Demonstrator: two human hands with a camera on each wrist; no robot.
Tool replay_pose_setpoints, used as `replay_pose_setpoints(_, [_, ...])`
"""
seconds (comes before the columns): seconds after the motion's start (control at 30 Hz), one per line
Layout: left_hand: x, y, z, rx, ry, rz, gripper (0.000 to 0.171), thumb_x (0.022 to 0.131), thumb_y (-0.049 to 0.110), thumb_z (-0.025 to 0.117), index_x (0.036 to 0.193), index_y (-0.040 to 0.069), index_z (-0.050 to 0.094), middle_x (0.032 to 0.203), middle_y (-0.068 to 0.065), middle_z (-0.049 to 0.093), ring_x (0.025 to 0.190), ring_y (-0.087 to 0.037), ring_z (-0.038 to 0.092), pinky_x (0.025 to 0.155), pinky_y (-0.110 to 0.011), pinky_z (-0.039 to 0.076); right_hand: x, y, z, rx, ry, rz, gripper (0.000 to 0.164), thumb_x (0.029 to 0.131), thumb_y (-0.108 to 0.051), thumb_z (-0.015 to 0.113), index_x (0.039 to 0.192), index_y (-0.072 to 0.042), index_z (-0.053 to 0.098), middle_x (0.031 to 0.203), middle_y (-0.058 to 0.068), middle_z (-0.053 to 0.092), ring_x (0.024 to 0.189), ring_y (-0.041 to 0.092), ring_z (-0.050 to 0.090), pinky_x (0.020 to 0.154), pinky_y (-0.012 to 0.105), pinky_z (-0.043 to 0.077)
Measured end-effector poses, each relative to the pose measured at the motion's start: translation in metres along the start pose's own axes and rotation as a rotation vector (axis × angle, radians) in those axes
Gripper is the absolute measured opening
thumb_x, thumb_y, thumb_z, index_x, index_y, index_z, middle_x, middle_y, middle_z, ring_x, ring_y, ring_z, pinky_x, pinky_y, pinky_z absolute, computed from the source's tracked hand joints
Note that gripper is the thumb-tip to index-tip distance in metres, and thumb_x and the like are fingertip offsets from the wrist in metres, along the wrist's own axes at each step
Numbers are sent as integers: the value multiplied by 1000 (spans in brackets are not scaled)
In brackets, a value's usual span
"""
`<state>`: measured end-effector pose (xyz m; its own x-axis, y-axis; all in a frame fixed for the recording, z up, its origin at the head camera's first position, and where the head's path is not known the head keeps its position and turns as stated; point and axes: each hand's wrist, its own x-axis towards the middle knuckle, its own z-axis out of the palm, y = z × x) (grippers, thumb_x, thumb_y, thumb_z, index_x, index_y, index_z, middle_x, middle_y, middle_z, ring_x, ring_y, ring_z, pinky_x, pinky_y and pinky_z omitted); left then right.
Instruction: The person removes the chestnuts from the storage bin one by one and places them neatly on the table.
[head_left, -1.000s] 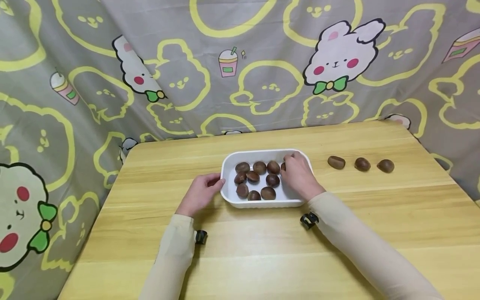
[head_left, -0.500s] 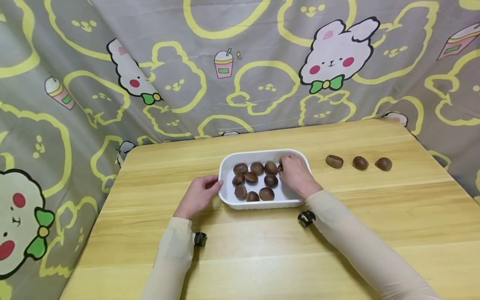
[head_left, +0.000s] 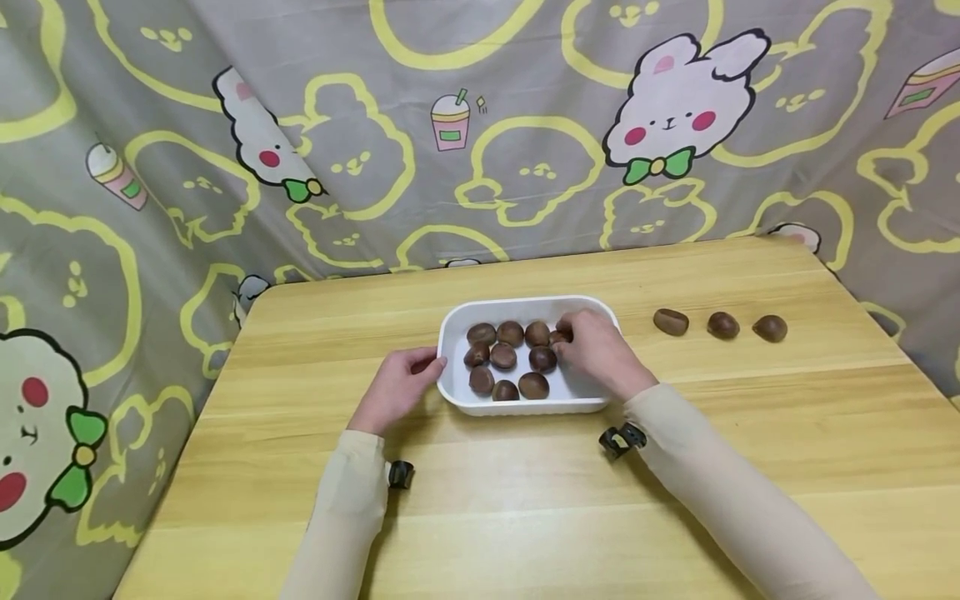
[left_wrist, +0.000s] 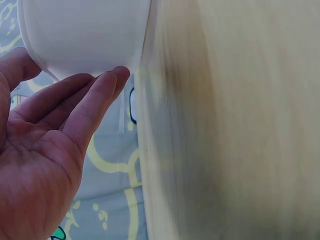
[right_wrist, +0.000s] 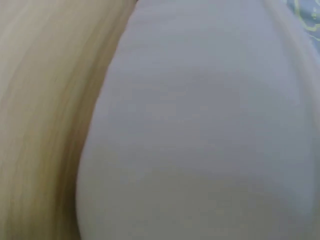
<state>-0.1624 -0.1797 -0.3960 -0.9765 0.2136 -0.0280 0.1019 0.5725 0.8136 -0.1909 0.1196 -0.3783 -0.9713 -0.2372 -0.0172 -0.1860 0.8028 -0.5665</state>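
A white oblong dish (head_left: 480,408) on the wooden table holds several brown chestnuts (head_left: 533,385). My left hand (head_left: 396,385) grips its left end. In the left wrist view the thumb (left_wrist: 20,66) reaches over the rim while the fingers (left_wrist: 90,112) lie against the outer wall. Inside the dish, toward the back right, my right hand (head_left: 600,354) pinches a chestnut (head_left: 557,338) with thumb and fingertips, partly covering it. The right wrist view is filled by the pale outer wall of the dish (right_wrist: 195,110); that hand is not seen there.
Three more chestnuts lie spaced in a row on the table right of the dish: a flat-sided one (head_left: 671,322), a middle one (head_left: 723,325) and an outer one (head_left: 770,327). A grey cartoon-print curtain (head_left: 360,167) hangs along the table's back edge and sides.
The chestnut at my right fingertips has shifted slightly left, beside the back row. A chestnut in the dish's middle has rolled to show a rounder side. My left hand stays at the dish.
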Motion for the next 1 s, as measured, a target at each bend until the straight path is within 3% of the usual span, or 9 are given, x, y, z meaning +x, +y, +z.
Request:
replay_pose_setpoints(0.27, [-2, 4, 0, -7, -36, 13, 37, 101, 25, 56, 126, -1, 64, 120, -13, 66, 116, -26, 58, 99, -44, 43, -8, 0, -15, 10, -24, 29, 30, 92, -13, 69, 117, 3, 66, 115, 20, 64, 111, 38, 57, 97, 50, 42])
replay_pose_setpoints(0.53, [-4, 5, -1, 10, -22, 0, 37, 102, 26, 55, 127, 0, 64, 122, -13, 65, 118, -27, 57, 100, -45, 41, -15, 0, -35, 52, 31, -39, 28, 94, -14, 68, 117, 1, 68, 106, 16, 64, 102, 34, 59, 90, 49, 44])
replay_pose_setpoints(1.0, [-4, 5, 0, -1, -20, -6, 37, 101, 24, 56, 127, -2, 63, 121, -15, 65, 117, -27, 58, 99, -44, 42, -30, 26, -70, 118, 83, -30, 32, 95, -19, 67, 122, -1, 66, 117, 17, 63, 111, 36, 57, 90, 50, 46])
